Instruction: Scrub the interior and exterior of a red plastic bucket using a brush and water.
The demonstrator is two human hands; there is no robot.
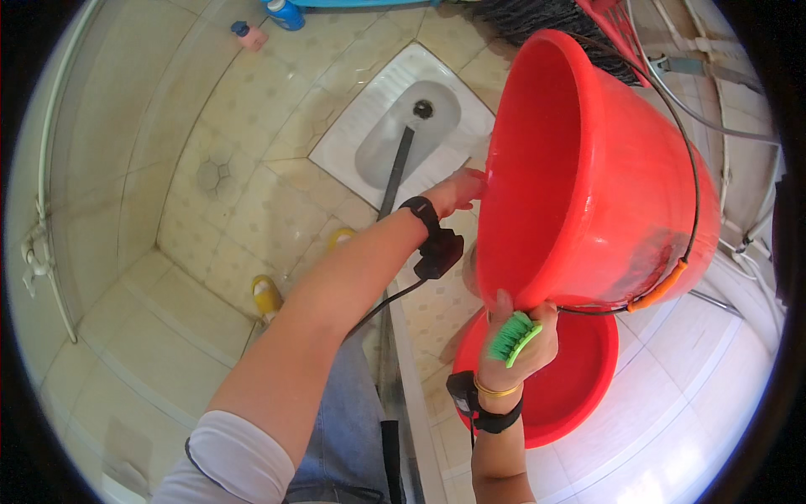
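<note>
A big red plastic bucket [636, 189] is tipped on its side in the air, its mouth facing left. My left hand [463, 191] is at the left side of its rim, fingertips partly hidden behind it. The lower rim is in the grip of my right hand [527, 343], thumb inside. That same hand also carries a green-bristled scrubbing brush [515, 338], whose handle is mostly hidden. Below the bucket stands a round red plastic basin [576, 384], partly covered by my right hand and wrist. The bucket's wire handle [691, 189] with its orange grip hangs along the outer side.
A white squat toilet [340, 154] is set in the tiled floor, with a long dark grey strip [397, 167] ending in its bowl. A black-bristled broom [535, 19], a red dustpan [620, 31], a pink bottle [253, 38] and a blue bottle [286, 16] stand farther back. Pipes [721, 126] run along the right wall.
</note>
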